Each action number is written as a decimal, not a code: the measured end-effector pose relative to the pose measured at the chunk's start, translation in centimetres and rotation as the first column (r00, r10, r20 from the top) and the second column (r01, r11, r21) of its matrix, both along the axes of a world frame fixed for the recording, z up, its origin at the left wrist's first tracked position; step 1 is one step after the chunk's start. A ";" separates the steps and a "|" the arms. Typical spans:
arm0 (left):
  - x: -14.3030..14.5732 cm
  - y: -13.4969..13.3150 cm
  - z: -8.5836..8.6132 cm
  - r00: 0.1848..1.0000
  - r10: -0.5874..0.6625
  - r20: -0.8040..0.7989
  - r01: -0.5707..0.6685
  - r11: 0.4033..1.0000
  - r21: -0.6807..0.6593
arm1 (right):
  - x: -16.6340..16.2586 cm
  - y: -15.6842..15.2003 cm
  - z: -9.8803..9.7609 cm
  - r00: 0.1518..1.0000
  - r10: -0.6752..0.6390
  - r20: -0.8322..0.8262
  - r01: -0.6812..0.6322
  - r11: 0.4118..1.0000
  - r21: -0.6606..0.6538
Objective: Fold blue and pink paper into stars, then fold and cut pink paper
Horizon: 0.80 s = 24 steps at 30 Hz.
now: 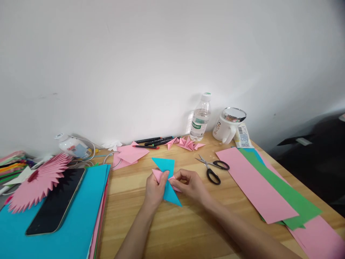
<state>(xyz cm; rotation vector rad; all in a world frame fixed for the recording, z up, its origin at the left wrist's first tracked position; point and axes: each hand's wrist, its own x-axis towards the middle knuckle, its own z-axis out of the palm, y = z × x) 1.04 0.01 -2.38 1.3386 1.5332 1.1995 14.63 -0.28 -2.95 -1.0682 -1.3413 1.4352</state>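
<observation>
A folded paper piece [170,190], blue with pointed ends above and below and pink flaps at both sides, is held over the middle of the wooden table. My left hand [155,189] grips its left side, with the thumb pressed on the blue face beside a pink flap. At its right side, my right hand [190,183] pinches the other pink flap between thumb and fingers. Parts of the pink paper are hidden by my fingers. Scissors [212,168] with black handles lie slightly apart on the table to the right of my hands.
Pink and green paper strips [258,185] lie at right. Behind stand a water bottle [201,118] and a white mug [225,126], near pens [153,141] and small folded pink pieces [187,144]. At left, a phone [58,203] and pleated pink paper [40,181] rest on blue sheets [81,223].
</observation>
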 end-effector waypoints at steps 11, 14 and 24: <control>0.1 -0.2 -0.7 0.997 -0.046 -0.059 0.050 0.996 0.071 | 0.4 0.4 0.6 0.996 -0.005 -0.089 -0.006 0.993 -0.120; 0.2 -0.2 -0.6 0.997 -0.049 -0.064 0.055 0.994 0.092 | 0.1 -0.1 0.7 0.980 -0.179 0.084 0.166 0.976 0.137; 0.0 -0.5 0.4 1.000 0.007 -0.023 -0.005 0.994 0.111 | 1.2 1.1 0.8 0.887 0.155 -0.435 -0.340 0.856 -0.390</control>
